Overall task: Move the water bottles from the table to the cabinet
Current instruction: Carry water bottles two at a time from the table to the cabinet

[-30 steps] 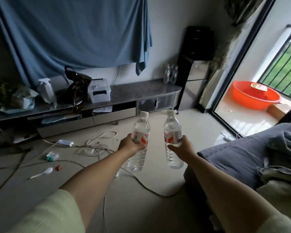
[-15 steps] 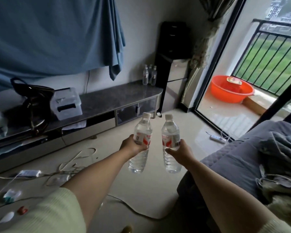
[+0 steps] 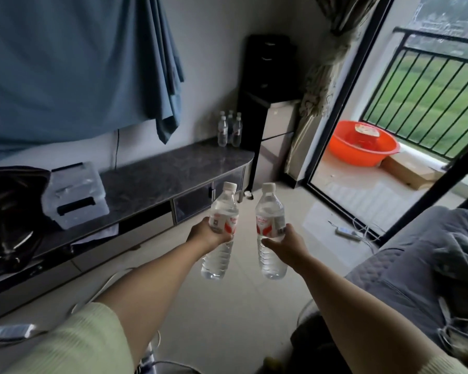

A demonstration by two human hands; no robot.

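Head view, items as I read them from my station:

1. Left hand (image 3: 210, 234) — fingers wrapped round the label band of the left bottle (image 3: 221, 233), a clear water bottle with a white cap, held upright in the air with a slight tilt to the left.
2. Right hand (image 3: 283, 242) — thumb and fingers curled round the middle of the right bottle (image 3: 271, 232), same make, also upright and off any surface. The two bottles are side by side, near each other but apart.
3. Both forearms reach forward from pale green sleeves (image 3: 73, 344).
4. Low cabinet (image 3: 173, 171) — dark marbled top, running along the wall ahead and to the left. At its far right end three more water bottles (image 3: 229, 129) stand upright in a tight cluster against the wall.
5. On the cabinet's left part: a clear plastic storage box (image 3: 75, 198), and beside it a black bag (image 3: 8, 209).
6. Blue cloth (image 3: 73, 66) hanging on the wall above.
7. Tall black stand (image 3: 268, 85) just right of the cabinet.
8. Orange basin (image 3: 364, 144) on the balcony floor beyond the glass door.
9. Grey quilted sofa (image 3: 416, 268) at right.
10. White power strip (image 3: 347, 232) with cords on the floor near the door track.
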